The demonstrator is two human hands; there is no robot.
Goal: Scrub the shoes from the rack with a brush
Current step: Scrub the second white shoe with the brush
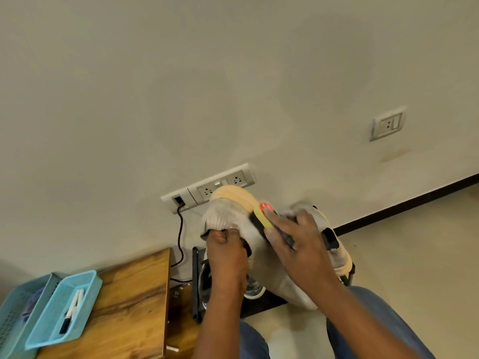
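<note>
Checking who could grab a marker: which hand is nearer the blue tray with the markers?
Left. The left hand grips the shoe, closer to the blue tray; the right hand holds the brush, farther right.

Soft, even indoor light, wide-angle view.
The wall [181, 86] was evenly lit with faint blotchy shadows toward two o'clock; straight lines bowed at the edges, and the right hand [293, 244] was smeared by motion blur.

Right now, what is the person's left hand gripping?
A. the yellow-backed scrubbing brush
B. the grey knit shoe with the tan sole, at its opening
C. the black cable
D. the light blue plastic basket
B: the left hand curls round the collar of the grey knit shoe with the tan sole, while the right hand holds the yellow-backed scrubbing brush against it.
</note>
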